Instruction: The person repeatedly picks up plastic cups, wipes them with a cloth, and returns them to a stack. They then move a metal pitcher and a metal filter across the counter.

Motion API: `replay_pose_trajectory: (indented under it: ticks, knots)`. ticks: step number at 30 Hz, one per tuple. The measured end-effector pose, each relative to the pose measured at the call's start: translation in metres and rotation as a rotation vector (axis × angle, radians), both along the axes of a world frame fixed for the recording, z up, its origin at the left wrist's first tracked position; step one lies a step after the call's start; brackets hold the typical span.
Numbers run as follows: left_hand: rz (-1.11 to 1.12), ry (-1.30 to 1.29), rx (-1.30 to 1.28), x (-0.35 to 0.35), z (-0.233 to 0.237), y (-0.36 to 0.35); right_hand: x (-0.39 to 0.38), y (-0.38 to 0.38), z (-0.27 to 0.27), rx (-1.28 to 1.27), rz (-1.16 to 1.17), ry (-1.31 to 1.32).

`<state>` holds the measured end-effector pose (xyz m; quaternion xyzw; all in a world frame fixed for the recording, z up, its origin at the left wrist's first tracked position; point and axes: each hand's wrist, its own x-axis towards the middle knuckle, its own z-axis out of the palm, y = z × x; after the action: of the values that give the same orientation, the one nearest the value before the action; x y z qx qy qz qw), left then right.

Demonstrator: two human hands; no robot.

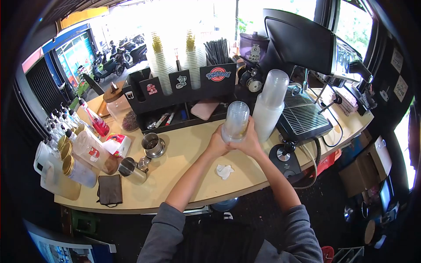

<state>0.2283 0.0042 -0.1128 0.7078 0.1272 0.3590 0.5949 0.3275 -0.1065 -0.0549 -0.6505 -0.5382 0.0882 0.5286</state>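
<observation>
Both of my hands are wrapped round the lower part of a short stack of clear plastic cups (237, 117), upside down above the counter. My left hand (218, 143) closes on its left side, and my right hand (249, 143) grips it from the right. Whether the stack touches the counter is hidden by my fingers. Just right of my hands stands a taller stack of plastic cups (268, 111), rounded ends up. A crumpled white tissue (224, 171) lies on the counter below my wrists.
A black organizer (188, 90) with paper cups and straws stands behind. An espresso machine (307, 109) and a tamper (284, 152) are at right. Left are a steel pitcher (133, 170), a metal cup (153, 145), a dark cloth (109, 190), jars and bottles. The counter's front edge curves near me.
</observation>
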Motion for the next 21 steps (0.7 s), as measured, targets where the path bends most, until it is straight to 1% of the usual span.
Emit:
replay_pose_trajectory:
  ticks: [1, 2, 3, 4, 6, 8, 10, 11, 12, 13, 14, 16, 17, 19, 20, 21]
  knots:
    - [-0.012, 0.001, -0.001, -0.002, 0.005, -0.002, 0.001, 0.001, -0.001, 0.003, 0.005, 0.000]
    - [-0.007, 0.000, 0.002, -0.003, 0.006, -0.002, 0.002, 0.003, -0.004, 0.058, -0.012, -0.008]
    - [-0.047, -0.027, -0.032, -0.003, 0.005, -0.001, 0.001, 0.004, 0.000, 0.113, -0.030, -0.017]
    - [-0.089, -0.056, -0.067, -0.002, 0.004, -0.001, 0.001, 0.004, 0.005, 0.115, -0.026, -0.020]
    - [-0.105, -0.047, -0.071, -0.002, 0.005, 0.000, 0.001, 0.003, 0.019, 0.153, -0.039, -0.093]
    - [-0.126, -0.037, -0.069, -0.006, 0.010, 0.000, 0.002, 0.001, 0.030, 0.138, -0.037, -0.138]
    - [-0.129, 0.028, 0.124, -0.012, 0.016, 0.009, 0.005, -0.002, 0.045, 0.133, -0.039, -0.194]
    - [-0.128, 0.020, 0.134, -0.018, 0.019, 0.017, 0.005, -0.005, 0.051, 0.153, -0.038, -0.272]
    - [-0.055, -0.007, 0.114, -0.029, 0.029, 0.022, 0.003, -0.007, 0.057, 0.173, -0.035, -0.348]
    - [0.020, -0.032, 0.093, -0.040, 0.044, 0.023, -0.001, -0.010, 0.064, 0.183, -0.031, -0.351]
    - [0.028, -0.034, 0.103, -0.050, 0.058, 0.021, -0.007, -0.013, 0.070, 0.199, -0.009, -0.397]
    - [0.023, -0.466, 0.036, -0.073, 0.098, 0.008, -0.018, -0.015, 0.082, 0.219, 0.021, -0.438]
    - [0.034, -0.465, 0.040, -0.082, 0.112, 0.006, -0.026, -0.014, 0.087, 0.220, 0.048, -0.473]
    - [0.078, -0.465, 0.196, -0.099, 0.132, 0.003, -0.037, -0.011, 0.094, 0.217, 0.114, -0.541]
    - [0.094, -0.465, 0.201, -0.109, 0.138, 0.001, -0.043, -0.010, 0.097, 0.223, 0.130, -0.541]
    - [0.101, -0.384, 0.189, -0.119, 0.143, -0.002, -0.050, -0.008, 0.101, 0.241, 0.142, -0.562]
